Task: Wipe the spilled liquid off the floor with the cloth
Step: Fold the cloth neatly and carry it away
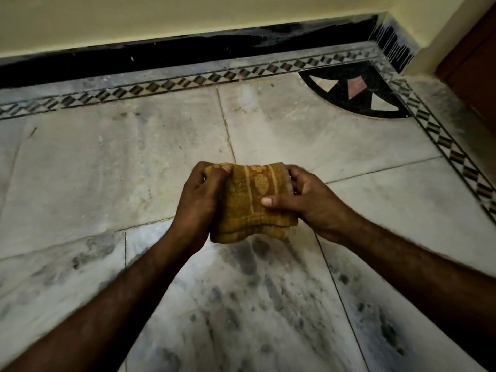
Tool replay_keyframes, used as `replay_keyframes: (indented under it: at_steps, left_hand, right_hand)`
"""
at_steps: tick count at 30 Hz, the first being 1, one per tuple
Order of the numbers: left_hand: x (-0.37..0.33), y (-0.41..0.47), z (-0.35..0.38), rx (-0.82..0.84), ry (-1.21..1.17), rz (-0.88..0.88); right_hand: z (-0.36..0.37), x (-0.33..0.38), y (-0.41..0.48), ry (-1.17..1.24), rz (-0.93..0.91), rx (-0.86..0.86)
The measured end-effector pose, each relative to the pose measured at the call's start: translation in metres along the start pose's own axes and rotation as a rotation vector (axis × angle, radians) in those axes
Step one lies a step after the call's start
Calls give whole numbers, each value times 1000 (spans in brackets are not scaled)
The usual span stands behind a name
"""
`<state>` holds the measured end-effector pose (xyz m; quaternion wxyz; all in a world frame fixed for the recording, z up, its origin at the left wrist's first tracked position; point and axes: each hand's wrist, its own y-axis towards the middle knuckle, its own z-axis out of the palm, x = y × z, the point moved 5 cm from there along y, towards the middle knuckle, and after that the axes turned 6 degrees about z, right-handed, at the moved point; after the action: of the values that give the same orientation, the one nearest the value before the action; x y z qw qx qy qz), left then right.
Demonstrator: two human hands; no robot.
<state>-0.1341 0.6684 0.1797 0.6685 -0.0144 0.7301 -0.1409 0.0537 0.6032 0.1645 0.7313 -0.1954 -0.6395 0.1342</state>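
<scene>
Left hand (197, 200), right hand (308, 200): folded yellow cloth (252, 202) gripped above marble floor (134, 162) | wiping not yet begun | spill not discernible.

Both bare forearms are extended forward. The left hand (198, 196) and right hand (300, 198) are clenched on opposite sides of the cloth (252, 202), thumbs on top.

Mustard-yellow cloth (252, 202), with rust-orange bands and pale yellow leaf-like motifs across it. Below it, the floor (107, 170) is pale grey marble, mottled with dark smudges. A border strip (171, 84) of black and cream diamonds runs along it. In the corner, a black fan-shaped inlay (357, 89) with cream and pink wedges. Black skirting (161, 53), pale yellow wall (161, 17).
</scene>
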Motion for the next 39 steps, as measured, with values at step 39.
replay_keyframes:
  at_steps: [39]
  left_hand:
    - [-237,-73,-16,370,-162,58]
  right_hand:
    - [11,227,-128,-182,-211,10]
